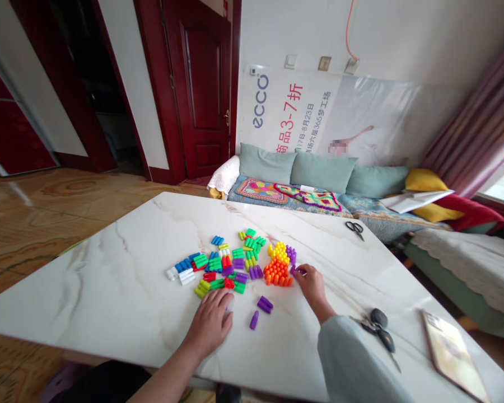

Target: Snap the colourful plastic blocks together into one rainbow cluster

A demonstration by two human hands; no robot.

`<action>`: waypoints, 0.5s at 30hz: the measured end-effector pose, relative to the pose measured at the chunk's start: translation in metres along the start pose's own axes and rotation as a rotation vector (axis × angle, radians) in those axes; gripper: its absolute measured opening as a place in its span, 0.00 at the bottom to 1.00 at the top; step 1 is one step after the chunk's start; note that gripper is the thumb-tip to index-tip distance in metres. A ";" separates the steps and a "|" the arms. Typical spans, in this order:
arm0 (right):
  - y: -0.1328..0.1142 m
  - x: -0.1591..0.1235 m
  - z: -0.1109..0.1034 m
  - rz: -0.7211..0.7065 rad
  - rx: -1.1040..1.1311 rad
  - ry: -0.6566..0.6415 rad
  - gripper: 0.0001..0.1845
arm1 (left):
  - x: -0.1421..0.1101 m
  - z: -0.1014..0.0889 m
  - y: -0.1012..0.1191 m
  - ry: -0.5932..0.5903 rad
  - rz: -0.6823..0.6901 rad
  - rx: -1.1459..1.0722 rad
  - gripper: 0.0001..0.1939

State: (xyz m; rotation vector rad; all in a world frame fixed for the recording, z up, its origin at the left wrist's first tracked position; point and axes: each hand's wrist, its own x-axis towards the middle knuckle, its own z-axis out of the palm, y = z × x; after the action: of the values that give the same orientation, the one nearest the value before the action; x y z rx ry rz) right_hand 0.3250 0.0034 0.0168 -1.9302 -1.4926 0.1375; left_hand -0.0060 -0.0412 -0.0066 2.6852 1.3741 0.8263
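Several small coloured plastic blocks (222, 260) lie scattered on the white marble table (121, 280). To their right stands a joined cluster of orange, yellow and purple pegs (278, 263). My right hand (312, 286) pinches a purple piece (298, 271) right beside that cluster. My left hand (211, 322) rests on the table just below the pile, fingers curled down over a spot near the green and red blocks; what lies under them is hidden. Two loose purple pieces (261, 310) lie between my hands.
Scissors (355, 228) lie at the far right of the table. Keys (380, 327) and a flat board (453, 354) sit near the right front edge. Beyond the table stand a sofa with cushions (319, 184), a dark red door (204, 84) and a wall poster.
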 end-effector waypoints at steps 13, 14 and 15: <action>0.009 0.013 0.020 0.058 0.003 0.098 0.12 | 0.000 0.002 -0.001 -0.009 0.007 0.036 0.18; 0.009 0.013 0.021 0.059 0.002 0.109 0.12 | 0.000 0.002 -0.001 -0.009 0.007 0.038 0.18; 0.009 0.014 0.022 0.057 0.005 0.117 0.12 | 0.000 0.002 -0.001 -0.009 0.007 0.040 0.18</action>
State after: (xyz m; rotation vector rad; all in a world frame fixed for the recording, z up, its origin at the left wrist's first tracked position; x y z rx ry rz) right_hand 0.3266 0.0245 -0.0008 -1.9430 -1.3603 0.0528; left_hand -0.0059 -0.0404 -0.0083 2.7215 1.3958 0.7948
